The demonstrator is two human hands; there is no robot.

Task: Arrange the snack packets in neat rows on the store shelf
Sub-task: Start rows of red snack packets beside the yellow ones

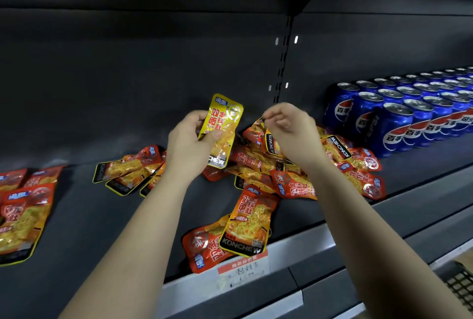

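Observation:
My left hand (188,140) grips a yellow snack packet (222,129), held upright above the dark shelf (84,216). My right hand (290,130) pinches the top edge of an orange packet (258,130) lifted from a loose pile of orange packets (289,177) behind it. Two packets (238,231) lie overlapping at the shelf's front edge. A small fanned stack (128,174) sits left of my left hand, and more packets (23,213) lie at the far left.
Rows of blue soda cans (399,119) stand on the shelf at the right, close to the pile. A price tag (243,271) hangs on the shelf's front rail. A black wire basket (460,285) shows at the bottom right corner.

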